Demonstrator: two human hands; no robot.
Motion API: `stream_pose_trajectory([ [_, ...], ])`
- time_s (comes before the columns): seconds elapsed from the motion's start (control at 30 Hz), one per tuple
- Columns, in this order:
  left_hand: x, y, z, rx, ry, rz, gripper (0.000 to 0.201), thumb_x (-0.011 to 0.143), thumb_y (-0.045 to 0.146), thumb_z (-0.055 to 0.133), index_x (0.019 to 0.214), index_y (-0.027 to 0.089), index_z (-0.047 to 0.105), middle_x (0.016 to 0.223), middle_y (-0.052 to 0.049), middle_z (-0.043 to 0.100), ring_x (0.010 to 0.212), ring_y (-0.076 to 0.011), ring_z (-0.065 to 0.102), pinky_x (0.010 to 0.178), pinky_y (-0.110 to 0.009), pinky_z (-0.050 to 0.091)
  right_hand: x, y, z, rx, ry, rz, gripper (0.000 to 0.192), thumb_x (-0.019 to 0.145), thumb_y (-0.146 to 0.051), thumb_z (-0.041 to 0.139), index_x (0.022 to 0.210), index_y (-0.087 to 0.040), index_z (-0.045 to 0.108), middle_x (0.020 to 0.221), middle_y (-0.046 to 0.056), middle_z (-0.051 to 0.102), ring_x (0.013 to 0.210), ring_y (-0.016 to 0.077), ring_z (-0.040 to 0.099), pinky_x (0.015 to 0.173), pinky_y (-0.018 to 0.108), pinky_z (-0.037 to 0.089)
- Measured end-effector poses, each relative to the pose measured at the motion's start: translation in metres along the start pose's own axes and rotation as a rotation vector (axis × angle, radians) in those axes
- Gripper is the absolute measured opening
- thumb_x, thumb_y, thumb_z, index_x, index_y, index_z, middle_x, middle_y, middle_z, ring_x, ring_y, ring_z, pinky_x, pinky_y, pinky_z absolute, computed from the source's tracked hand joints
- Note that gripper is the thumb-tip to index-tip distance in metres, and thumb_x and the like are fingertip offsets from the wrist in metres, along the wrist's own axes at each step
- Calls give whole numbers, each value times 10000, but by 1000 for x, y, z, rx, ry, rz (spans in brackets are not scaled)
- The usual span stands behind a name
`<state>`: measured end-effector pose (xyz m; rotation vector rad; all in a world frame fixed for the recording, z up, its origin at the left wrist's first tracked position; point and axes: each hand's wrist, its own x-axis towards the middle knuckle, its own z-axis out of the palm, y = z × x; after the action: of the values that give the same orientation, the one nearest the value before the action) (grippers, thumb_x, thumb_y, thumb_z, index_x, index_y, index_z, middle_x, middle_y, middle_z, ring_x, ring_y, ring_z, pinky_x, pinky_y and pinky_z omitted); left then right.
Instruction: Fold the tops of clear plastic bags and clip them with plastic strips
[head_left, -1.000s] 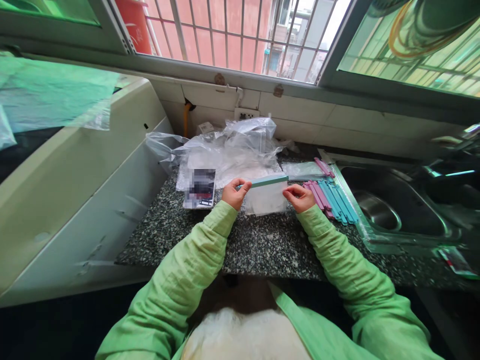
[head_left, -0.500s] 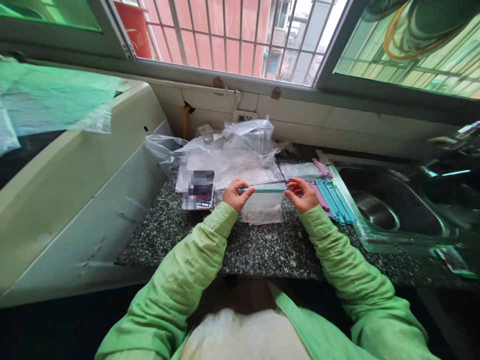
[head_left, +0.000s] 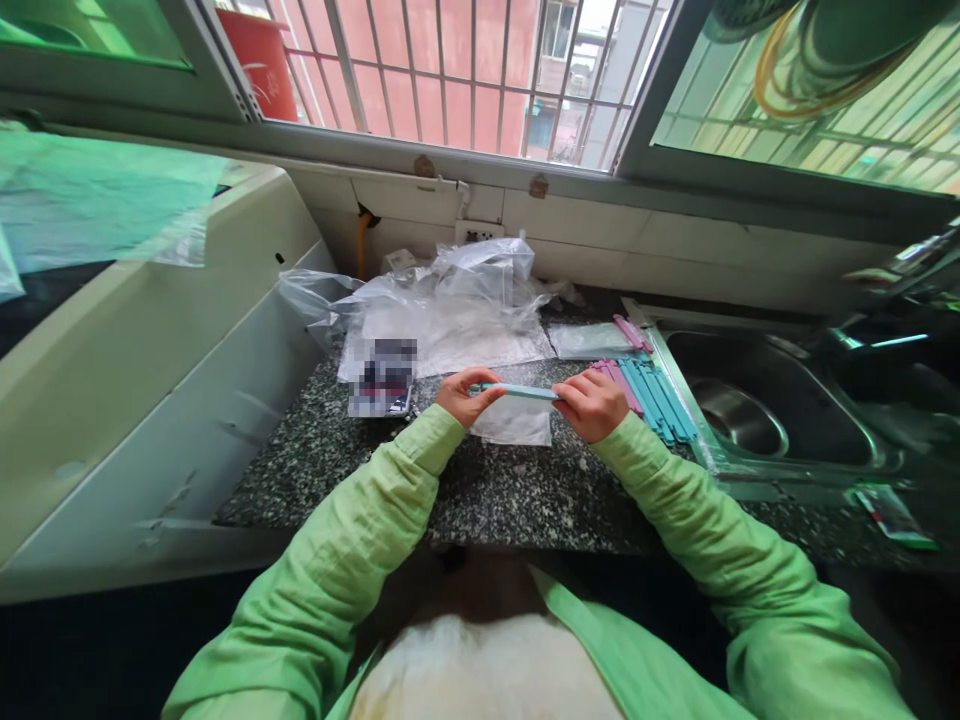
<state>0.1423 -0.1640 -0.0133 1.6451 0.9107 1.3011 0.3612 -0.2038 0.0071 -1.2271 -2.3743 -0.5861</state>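
Note:
My left hand (head_left: pixel 462 394) and my right hand (head_left: pixel 594 402) each pinch one end of a teal sealing clip (head_left: pixel 519 391) held level above the speckled granite counter (head_left: pixel 480 480). A small clear plastic bag (head_left: pixel 514 422) with white contents hangs from the clip between my hands. Just right of my right hand lie several loose teal and pink clips (head_left: pixel 643 390) on the counter.
A heap of clear plastic bags (head_left: pixel 450 305) fills the back of the counter, with a small printed card (head_left: pixel 381 378) at its left. Another clipped bag (head_left: pixel 596 340) lies behind the loose clips. A steel sink (head_left: pixel 757 400) is at the right, a white appliance (head_left: pixel 150 350) at the left.
The clip has tipped from slanted to level and come lower and nearer to me. My right hand has closed in on the clip's right end. The bag hangs shorter under the clip.

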Motion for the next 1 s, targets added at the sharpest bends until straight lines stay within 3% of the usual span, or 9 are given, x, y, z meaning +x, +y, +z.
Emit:
stream_pose_trajectory([
  [0.2, 14, 16, 17, -76, 33, -205, 323, 517, 436, 700, 635, 161, 576, 558, 18, 563, 520, -95, 500, 522, -214, 405, 1, 16, -8, -148, 28, -36, 323, 868, -306, 367, 859, -144, 646, 722, 77, 647, 647, 163, 497, 609, 298, 328],
  [0.33, 34, 16, 34, -181, -11, -251, 349, 490, 371, 733, 685, 160, 533, 548, 47, 527, 545, -94, 520, 556, -208, 415, 3, 36, -12, -149, -28, 25, 344, 867, -299, 348, 936, -120, 634, 744, 90, 656, 650, 163, 523, 625, 293, 355],
  [0.5, 58, 9, 56, -46, -100, -293, 234, 499, 278, 727, 601, 143, 566, 550, 37, 562, 535, -87, 505, 568, -212, 410, 9, 62, -18, -148, -90, 176, 347, 849, -288, 340, 956, -110, 618, 757, 104, 658, 667, 179, 549, 639, 296, 375],
  [0.67, 84, 8, 81, -47, -57, -433, 127, 571, 127, 657, 567, 138, 530, 469, 37, 542, 434, -71, 483, 495, -206, 401, 14, 88, -16, -235, -203, 414, 330, 809, -286, 368, 891, -90, 621, 717, 130, 650, 667, 204, 577, 585, 282, 344],
  [0.8, 107, 7, 100, -86, -19, -527, 133, 637, 86, 588, 733, 139, 512, 489, 40, 546, 365, -65, 470, 400, -182, 359, 13, 109, -12, -276, -235, 598, 329, 776, -316, 412, 939, -111, 612, 775, 126, 662, 708, 220, 597, 577, 274, 344],
  [1.0, 128, -7, 133, -86, -22, -418, 463, 667, 110, 559, 1116, 163, 460, 588, 47, 533, 373, -65, 487, 382, -173, 366, 11, 147, -4, -249, -278, 832, 282, 742, -328, 465, 884, -168, 648, 912, 119, 659, 833, 241, 598, 632, 300, 411],
])
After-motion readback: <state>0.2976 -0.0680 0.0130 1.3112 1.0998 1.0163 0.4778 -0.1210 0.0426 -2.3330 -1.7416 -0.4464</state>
